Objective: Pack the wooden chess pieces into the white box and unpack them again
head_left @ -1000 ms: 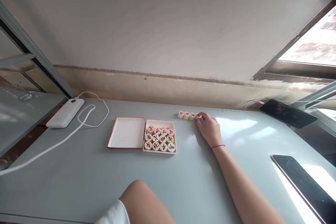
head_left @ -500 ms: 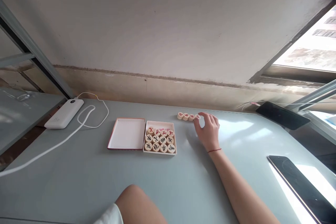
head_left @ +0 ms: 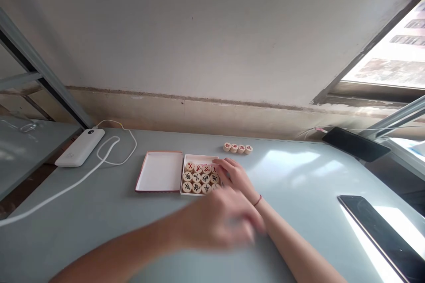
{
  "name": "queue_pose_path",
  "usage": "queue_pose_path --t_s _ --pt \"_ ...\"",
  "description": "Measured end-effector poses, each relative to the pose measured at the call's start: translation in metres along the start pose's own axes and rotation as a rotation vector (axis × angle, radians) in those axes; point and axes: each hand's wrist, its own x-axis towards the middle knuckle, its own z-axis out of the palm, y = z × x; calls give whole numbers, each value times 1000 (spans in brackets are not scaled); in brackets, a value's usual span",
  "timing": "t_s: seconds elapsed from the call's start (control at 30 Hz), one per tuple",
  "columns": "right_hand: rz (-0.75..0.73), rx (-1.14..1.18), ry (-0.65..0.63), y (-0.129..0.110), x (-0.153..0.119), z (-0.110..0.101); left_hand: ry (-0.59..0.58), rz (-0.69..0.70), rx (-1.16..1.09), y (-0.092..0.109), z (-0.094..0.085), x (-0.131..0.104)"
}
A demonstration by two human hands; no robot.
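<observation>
My right hand (head_left: 232, 172) is at the far right corner of a shallow white box (head_left: 199, 158). Its thumb and fingertips close around a red-marked Chinese chess piece (head_left: 214, 168) that they partly cover. More round wooden pieces, with red and black characters, sit in rows in the box, such as a black-marked piece (head_left: 196, 177). Nearer to me, my left hand (head_left: 222, 219) crosses in front of the box and of my right forearm. Motion blurs its fingers, and nothing held can be made out. Behind the box, several red-marked chess pieces (head_left: 238, 148) stand in a row on the table.
The box's lid (head_left: 159, 171) lies inside up, left of the box. A white power bank (head_left: 80, 147) with a looping cable (head_left: 76, 179) is at the far left. A dark phone (head_left: 355, 143) and a dark tablet-like device (head_left: 372, 234) lie at the right on the grey table (head_left: 99, 221).
My right hand has left the row of pieces and moved left and nearer, to the box. My left hand has come into view from the lower left. The row stays put.
</observation>
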Motion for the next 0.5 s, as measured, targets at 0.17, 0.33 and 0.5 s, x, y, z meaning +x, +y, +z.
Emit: queue_pose_path --t_s 0.17,0.33,0.5 --pt "117 50 -23 -2 3 5 82 19 637 -63 -39 37" --pt "137 55 -16 2 2 9 64 40 725 -96 -36 34" --pt "193 38 -3 -1 1 11 51 59 736 -92 -34 27"
